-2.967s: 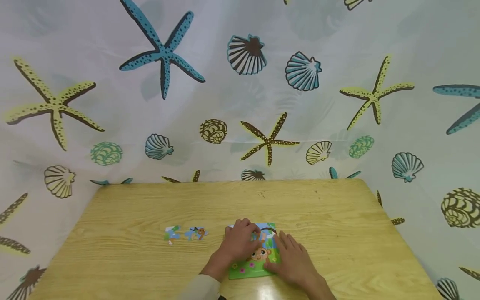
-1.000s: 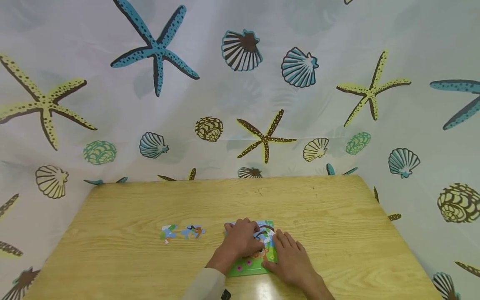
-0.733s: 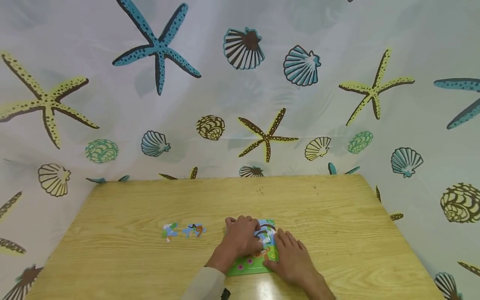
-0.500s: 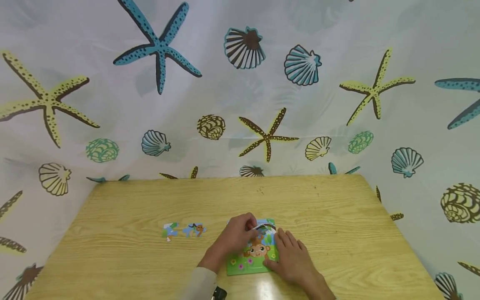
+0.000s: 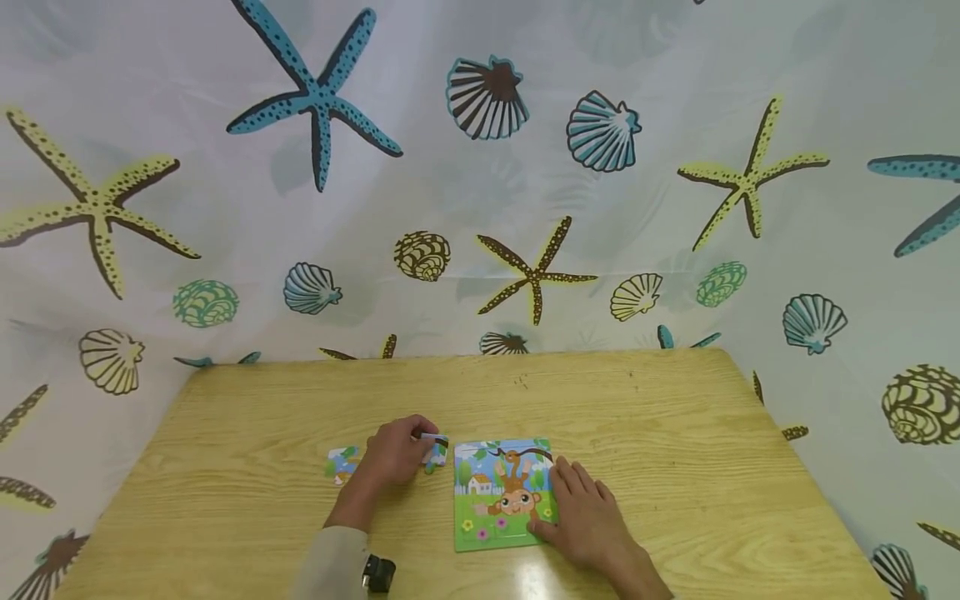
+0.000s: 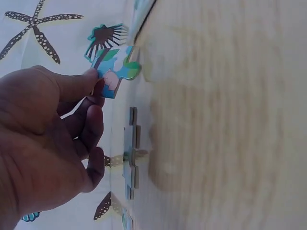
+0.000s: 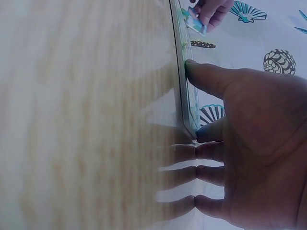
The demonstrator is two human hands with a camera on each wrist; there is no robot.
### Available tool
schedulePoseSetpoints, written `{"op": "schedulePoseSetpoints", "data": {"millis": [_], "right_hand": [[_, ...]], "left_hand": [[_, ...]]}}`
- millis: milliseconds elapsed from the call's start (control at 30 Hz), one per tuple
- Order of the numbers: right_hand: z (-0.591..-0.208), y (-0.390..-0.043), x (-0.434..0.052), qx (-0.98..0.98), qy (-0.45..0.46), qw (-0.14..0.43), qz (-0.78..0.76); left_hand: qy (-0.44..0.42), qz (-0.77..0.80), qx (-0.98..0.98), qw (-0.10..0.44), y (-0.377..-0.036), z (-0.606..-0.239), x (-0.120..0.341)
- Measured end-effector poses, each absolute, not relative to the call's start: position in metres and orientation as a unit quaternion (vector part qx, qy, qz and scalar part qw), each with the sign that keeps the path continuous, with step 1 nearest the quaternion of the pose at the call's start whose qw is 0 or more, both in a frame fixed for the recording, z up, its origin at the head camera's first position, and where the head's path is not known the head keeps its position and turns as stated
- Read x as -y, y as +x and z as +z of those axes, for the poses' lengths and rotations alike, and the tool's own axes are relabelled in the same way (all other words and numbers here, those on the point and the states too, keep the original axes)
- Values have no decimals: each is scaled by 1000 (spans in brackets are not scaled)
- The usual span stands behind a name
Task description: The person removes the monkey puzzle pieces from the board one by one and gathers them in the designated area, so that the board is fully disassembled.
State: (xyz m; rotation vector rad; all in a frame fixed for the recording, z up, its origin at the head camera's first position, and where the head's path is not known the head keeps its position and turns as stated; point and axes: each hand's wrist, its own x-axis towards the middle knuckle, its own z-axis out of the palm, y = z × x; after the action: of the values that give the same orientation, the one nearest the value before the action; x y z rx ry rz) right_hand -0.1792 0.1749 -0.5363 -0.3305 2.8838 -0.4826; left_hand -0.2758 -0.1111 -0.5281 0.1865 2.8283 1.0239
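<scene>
Between thumb and fingertips my left hand (image 5: 396, 452) pinches a jigsaw puzzle piece (image 6: 112, 69) with blue, green and pink print, raised off the table to the left of the puzzle board. The square puzzle board (image 5: 498, 543) lies flat, showing a monkey hanging from a branch, a house and flowers. My right hand (image 5: 588, 517) rests along the board's right side, its thumb on the edge and its straight fingers touching the table (image 7: 96, 120). Beyond my left wrist lies a loose puzzle piece (image 5: 342, 465); another piece (image 6: 131, 153) appears edge-on under the left hand, hidden from the head view.
A pale cloth (image 5: 495, 183) printed with starfish and shells hangs behind and beside the wooden table (image 5: 660, 417). A black device (image 5: 378, 574) sits on my left wrist by the sleeve (image 5: 330, 562).
My left hand has lifted from the puzzle board and moved left with a puzzle piece pinched in it, uncovering the board's picture. The right hand has stayed at the board's right edge.
</scene>
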Motion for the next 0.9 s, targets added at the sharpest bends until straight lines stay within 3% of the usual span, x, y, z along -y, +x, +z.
{"op": "schedulePoseSetpoints", "data": {"millis": [300, 633, 767, 900], "right_hand": [[-536, -178, -175, -974, -116, 95, -169], [-535, -178, -173, -976, -116, 87, -165], [-536, -178, -173, -976, -115, 89, -164], [-536, -178, -174, -975, -113, 91, -169]], "left_hand": [[32, 234, -971, 26, -277, -538, 111], [40, 190, -981, 19, -275, -543, 109], [80, 236, -968, -6, -265, -537, 102], [152, 248, -957, 23, -247, -532, 90]]}}
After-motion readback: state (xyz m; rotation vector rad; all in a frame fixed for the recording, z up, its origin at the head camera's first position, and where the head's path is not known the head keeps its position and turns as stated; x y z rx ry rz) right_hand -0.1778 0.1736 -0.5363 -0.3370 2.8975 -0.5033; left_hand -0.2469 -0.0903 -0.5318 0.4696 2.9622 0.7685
